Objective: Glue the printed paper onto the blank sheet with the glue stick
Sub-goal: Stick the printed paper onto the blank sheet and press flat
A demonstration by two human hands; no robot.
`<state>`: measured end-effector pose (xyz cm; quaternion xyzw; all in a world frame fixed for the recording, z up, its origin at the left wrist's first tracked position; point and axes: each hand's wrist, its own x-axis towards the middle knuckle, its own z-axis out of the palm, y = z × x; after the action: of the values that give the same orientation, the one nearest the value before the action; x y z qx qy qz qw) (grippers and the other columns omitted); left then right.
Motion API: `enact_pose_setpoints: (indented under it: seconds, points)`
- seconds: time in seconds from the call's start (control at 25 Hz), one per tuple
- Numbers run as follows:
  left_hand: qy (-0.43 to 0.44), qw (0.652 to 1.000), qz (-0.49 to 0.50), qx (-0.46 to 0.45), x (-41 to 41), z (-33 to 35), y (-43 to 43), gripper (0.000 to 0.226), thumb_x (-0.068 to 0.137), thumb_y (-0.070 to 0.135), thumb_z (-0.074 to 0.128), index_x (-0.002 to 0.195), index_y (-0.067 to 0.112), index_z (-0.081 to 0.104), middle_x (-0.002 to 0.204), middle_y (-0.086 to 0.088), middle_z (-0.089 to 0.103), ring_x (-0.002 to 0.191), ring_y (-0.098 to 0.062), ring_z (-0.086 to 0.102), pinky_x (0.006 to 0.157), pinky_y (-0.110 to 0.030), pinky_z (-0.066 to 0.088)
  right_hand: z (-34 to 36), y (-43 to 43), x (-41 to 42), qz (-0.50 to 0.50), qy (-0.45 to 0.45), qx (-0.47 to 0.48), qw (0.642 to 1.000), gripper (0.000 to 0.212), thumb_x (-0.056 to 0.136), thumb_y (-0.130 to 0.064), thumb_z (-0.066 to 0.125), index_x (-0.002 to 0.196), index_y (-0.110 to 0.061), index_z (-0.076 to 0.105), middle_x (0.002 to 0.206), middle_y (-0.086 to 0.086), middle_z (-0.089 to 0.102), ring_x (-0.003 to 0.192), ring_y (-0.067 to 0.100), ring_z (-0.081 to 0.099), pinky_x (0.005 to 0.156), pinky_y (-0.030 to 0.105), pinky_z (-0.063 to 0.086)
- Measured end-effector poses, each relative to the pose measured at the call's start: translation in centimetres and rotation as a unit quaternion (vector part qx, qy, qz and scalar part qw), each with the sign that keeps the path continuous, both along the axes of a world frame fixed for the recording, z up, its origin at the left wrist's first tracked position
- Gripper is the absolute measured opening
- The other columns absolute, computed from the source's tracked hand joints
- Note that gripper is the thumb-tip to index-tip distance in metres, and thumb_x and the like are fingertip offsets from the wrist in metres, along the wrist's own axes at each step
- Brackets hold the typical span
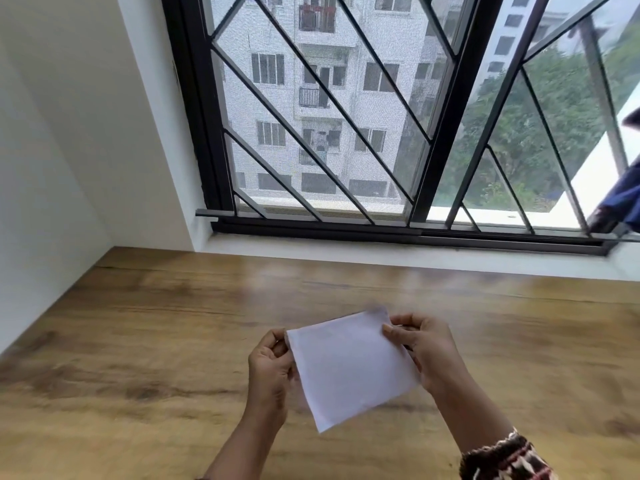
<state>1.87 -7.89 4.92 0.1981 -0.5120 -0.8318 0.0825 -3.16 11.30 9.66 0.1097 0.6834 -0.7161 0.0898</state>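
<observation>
1. Your left hand [270, 370] is held in front of you with its back toward the camera. Its fingers [277, 342] are curled and pinch the left edge of the white sheet [349, 368].
2. Your right hand [427, 353] sits slightly farther out, with thumb and fingertips pinching the sheet's upper right corner.
3. The two hands are apart, not touching.
4. Your left forearm [242, 445] is bare and angles inward.
5. Your right forearm [464, 407] also angles inward, with a patterned sleeve cuff [502, 459] lower down.

white paper [349, 365], brown wood-grain table [138, 341], black window frame [446, 109]
</observation>
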Motion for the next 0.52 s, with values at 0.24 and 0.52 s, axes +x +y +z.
enact_pose_setpoints:
  seconds: [0.24,0.52]
  points:
    - [0.012,1.000,0.003,-0.011,0.07,0.22,0.27,0.034,0.075,-0.025,0.043,0.075,0.006,0.054,0.067,-0.011,0.061,0.066,-0.026,0.045,0.054,-0.031,0.028,-0.36,0.20,-0.17,-0.013,-0.005,0.000,1.000,0.012,0.072,0.006,0.067,0.068,-0.004,0.062,0.057,0.007,0.065,0.050,0.016,0.059,0.047,0.020,0.046]
    - [0.047,0.997,0.041,-0.038,0.10,0.34,0.54,0.040,0.077,-0.020,0.053,0.077,0.018,0.043,0.066,-0.005,0.059,0.056,-0.019,0.046,0.053,-0.031,0.033,-0.71,0.15,-0.29,-0.032,-0.008,-0.008,0.999,0.017,0.072,0.005,0.068,0.064,-0.007,0.060,0.060,0.009,0.061,0.054,0.019,0.056,0.052,0.025,0.043]
